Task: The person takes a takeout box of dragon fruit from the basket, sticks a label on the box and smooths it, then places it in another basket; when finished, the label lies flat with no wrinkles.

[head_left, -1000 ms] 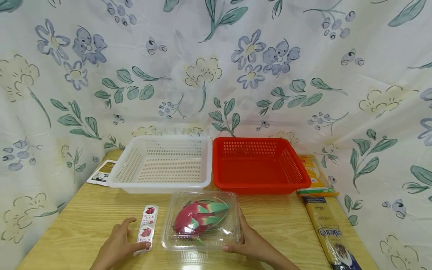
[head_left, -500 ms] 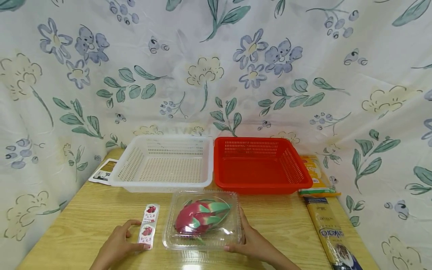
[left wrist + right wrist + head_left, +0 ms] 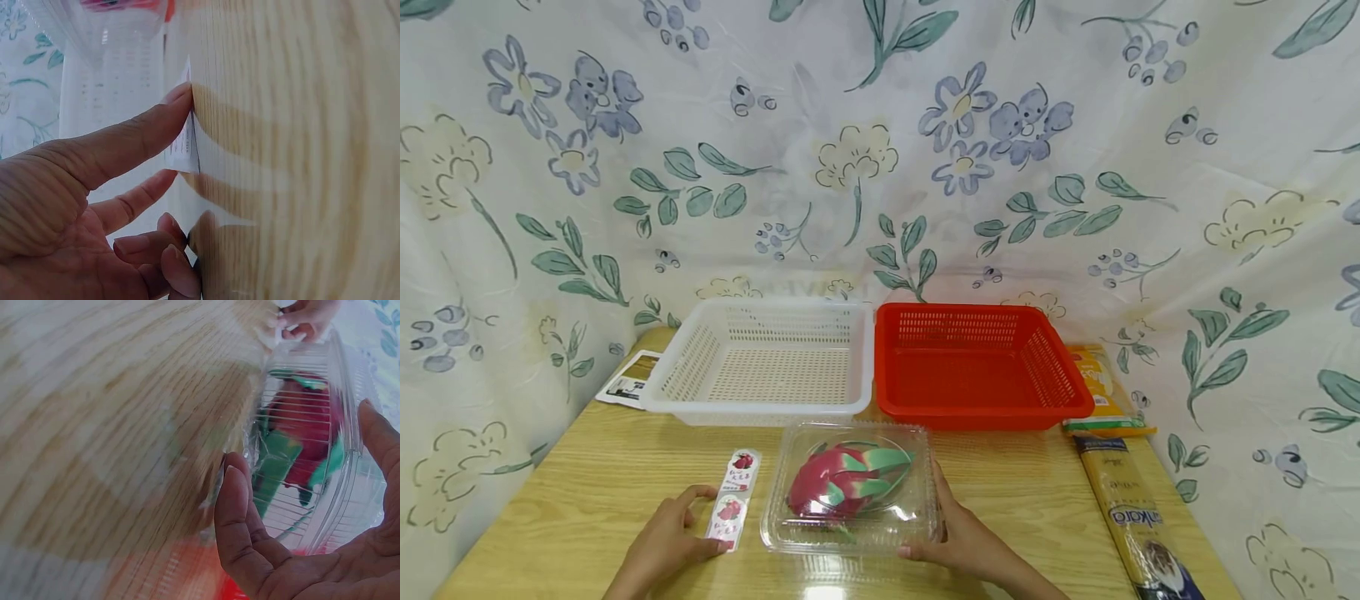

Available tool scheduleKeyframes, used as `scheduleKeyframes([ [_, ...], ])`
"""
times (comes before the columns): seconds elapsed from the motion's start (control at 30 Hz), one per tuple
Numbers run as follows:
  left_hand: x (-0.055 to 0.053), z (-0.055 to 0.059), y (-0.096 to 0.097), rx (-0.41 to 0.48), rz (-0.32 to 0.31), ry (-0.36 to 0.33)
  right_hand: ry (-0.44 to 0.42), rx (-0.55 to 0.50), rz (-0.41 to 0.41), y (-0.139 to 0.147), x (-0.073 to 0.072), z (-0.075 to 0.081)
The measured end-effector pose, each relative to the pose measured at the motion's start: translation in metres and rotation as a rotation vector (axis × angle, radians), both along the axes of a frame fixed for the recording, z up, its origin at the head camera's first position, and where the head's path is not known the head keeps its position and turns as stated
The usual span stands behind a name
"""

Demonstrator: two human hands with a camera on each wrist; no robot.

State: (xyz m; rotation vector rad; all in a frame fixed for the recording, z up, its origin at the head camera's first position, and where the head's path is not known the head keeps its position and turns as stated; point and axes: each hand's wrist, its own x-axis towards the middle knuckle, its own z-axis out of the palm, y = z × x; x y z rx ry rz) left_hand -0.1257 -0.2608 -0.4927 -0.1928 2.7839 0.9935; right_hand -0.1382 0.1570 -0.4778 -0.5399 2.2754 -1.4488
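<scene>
In the head view, a clear plastic clamshell box (image 3: 887,533) with a pink and green dragon fruit (image 3: 835,483) inside is front centre, its lid down. My right hand (image 3: 958,533) holds the box's right side, thumb at the front corner and fingers along the side; the right wrist view shows these fingers (image 3: 232,500) against the wall. Left of the box lies a strip of dragon-fruit stickers (image 3: 733,500). The thumb of my left hand (image 3: 670,537) presses its near end, while the index fingertip touches its left edge. The other left fingers are loosely bent.
A white basket (image 3: 760,410) and a red basket (image 3: 985,412) stand side by side behind the box. A printed packet (image 3: 628,383) lies at the left. An orange bag (image 3: 1101,387) and a long gold packet (image 3: 1131,508) lie at the right. A flowered curtain hangs behind.
The sticker strip has turned slightly, its far end shifting right, with the left hand on it. The right hand and the box have stayed nearly in place.
</scene>
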Motion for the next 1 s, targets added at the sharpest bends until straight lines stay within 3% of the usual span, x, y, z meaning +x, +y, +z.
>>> scheduleKeyframes([
  [0.83,-0.001,-0.003,0.013,0.113,-0.027,0.071,-0.058,0.018,-0.002,0.0,-0.001,0.003],
  [1.0,-0.001,-0.006,0.01,0.18,-0.06,0.08,-0.067,0.037,-0.008,0.001,0.0,0.004],
])
